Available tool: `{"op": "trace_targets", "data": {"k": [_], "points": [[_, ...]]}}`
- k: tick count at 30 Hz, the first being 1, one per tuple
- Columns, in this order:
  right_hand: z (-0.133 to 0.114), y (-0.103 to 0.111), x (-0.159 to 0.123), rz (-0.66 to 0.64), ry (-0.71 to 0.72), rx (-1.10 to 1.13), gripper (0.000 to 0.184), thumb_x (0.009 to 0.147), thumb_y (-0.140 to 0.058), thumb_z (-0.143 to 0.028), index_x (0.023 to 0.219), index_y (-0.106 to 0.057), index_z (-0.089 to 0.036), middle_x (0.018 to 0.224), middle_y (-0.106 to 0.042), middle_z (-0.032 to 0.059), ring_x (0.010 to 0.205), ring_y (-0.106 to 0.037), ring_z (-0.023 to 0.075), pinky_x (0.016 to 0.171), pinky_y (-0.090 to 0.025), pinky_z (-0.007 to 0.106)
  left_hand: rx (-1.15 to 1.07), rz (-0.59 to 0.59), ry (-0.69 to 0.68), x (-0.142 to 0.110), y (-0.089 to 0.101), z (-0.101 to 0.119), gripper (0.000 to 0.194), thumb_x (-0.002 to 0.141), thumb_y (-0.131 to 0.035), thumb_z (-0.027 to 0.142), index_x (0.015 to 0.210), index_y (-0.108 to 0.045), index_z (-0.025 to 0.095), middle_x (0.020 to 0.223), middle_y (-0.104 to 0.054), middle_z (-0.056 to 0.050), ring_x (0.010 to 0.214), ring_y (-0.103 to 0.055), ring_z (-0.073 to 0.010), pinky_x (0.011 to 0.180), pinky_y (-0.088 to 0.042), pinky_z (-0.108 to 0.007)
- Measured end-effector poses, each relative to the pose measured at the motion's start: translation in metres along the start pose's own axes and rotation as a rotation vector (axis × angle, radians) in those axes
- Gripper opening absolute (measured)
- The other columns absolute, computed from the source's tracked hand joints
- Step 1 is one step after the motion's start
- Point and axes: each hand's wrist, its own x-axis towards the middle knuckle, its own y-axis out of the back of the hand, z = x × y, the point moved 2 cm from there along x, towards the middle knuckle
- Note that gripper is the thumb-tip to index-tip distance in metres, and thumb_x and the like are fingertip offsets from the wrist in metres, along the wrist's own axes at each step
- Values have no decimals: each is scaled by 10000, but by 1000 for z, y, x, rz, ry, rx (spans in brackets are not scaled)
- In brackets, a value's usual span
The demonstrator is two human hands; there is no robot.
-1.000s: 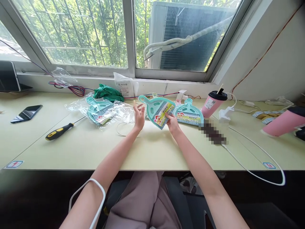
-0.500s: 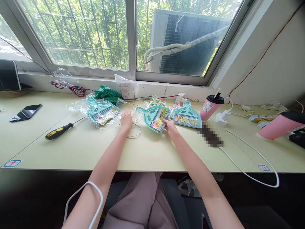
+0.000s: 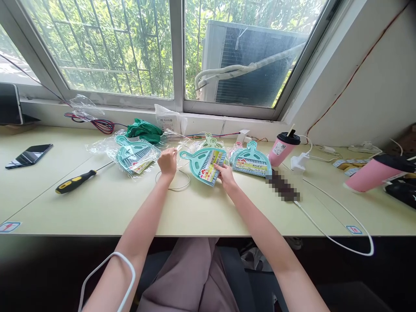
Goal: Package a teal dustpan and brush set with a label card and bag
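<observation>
Teal dustpan (image 3: pixel 196 162), fan-shaped plastic, over the smooth counter (image 3: pixel 201 216), right hand (image 3: pixel 225 176) clamped on its four-o'clock edge, left hand (image 3: pixel 167 163) curled at nine o'clock, grip unclear, thin looped cord (image 3: pixel 177 189) at eight o'clock

One camera, worn on the person's head, gives a first-person view. It faces forward and tilts down across a table (image 3: pixel 208 221), which spans the middle of the view. The lap (image 3: pixel 182 277) shows at bottom centre, and both forearms reach up from the lower corners. The left hand (image 3: pixel 167 163) and right hand (image 3: pixel 225 176) appear near the centre, about arm's length away and small in the wide view. Beyond the table, a window (image 3: pixel 146 52) fills most of the top. A tablet (image 3: pixel 9 104) is cut off by the left edge.
</observation>
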Motion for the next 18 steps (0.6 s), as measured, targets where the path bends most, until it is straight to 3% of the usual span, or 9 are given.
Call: {"op": "trace_targets", "data": {"k": [4, 12, 15, 18], "points": [[7, -2, -5, 86, 7, 116, 170, 739, -770, -211, 868, -662, -236, 846, -760, 8, 804, -725, 178, 739, -634, 312, -148, -9, -62, -5, -1, 12, 323, 926, -480, 126, 1139, -704, 222, 1262, -681, -90, 1191, -608, -289, 961, -480, -398], [6, -13, -4, -75, 4, 112, 240, 646, -845, -254, 812, -678, -205, 816, -766, 26, 822, -730, 210, 762, -616, 350, -387, 6, -412, -11, 3, 33, 298, 954, -449, 180, 1062, -722, 231, 1240, -696, -73, 1193, -627, -219, 1057, -480, -414], [6, -13, -3, -74, 19, 150, 263, 625, -853, -272, 826, -696, -205, 836, -770, 22, 804, -724, 201, 738, -610, 333, -436, 11, -525, -12, 6, 41, 296, 976, -430, 247, 1036, -719, 233, 1220, -703, -72, 1184, -633, -214, 1063, -482, -425], [2, -10, -2, -43, 76, 225, 267, 631, -840, -276, 846, -699, -206, 880, -772, 17, 816, -714, 187, 741, -605, 315, -446, -14, -613, -17, 9, 51, 306, 986, -418, 281, 1105, -696, 234, 1309, -655, -86, 1301, -555, -218, 1134, -412, -447]]}}
